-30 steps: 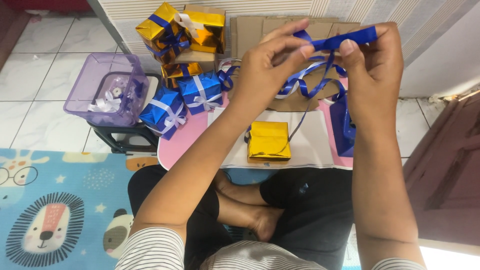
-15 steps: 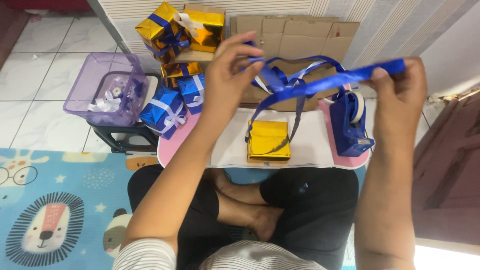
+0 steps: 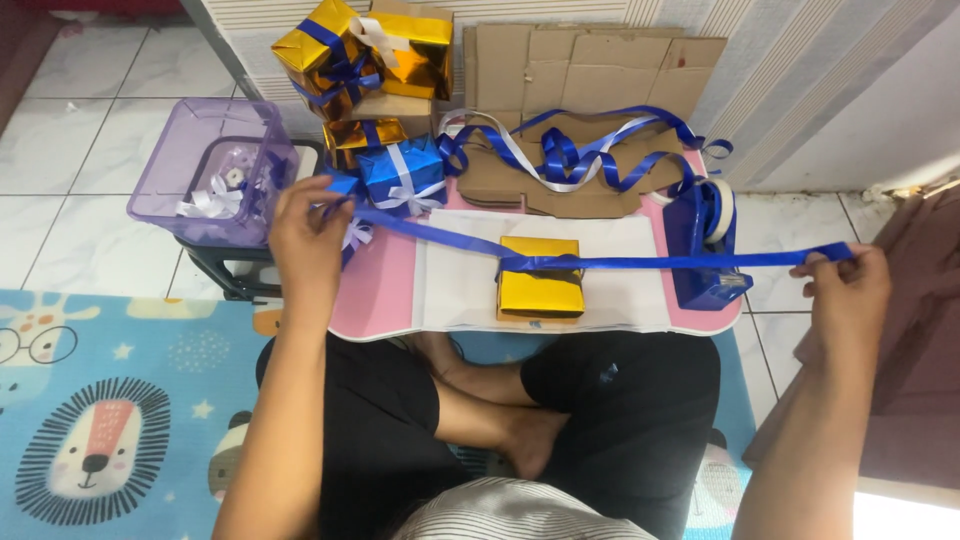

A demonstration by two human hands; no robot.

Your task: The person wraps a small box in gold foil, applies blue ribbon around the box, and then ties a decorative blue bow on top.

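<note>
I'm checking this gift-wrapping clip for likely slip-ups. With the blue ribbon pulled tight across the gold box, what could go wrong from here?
1. The blue ribbon appears to cross the gold box near its far edge, so it may slide off.
2. The right hand pinches only the ribbon's tip; it could slip free.
3. The taut ribbon passes the blue tape dispenser and could snag on it.

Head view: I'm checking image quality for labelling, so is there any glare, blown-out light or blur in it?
Head view: even daylight, mostly sharp; the gold boxes throw bright reflections; the bottom right corner is blown out white; the blue ribbon pulled taut between the left hand and right hand stays crisp; edges bend slightly, as with a wide lens.
</note>
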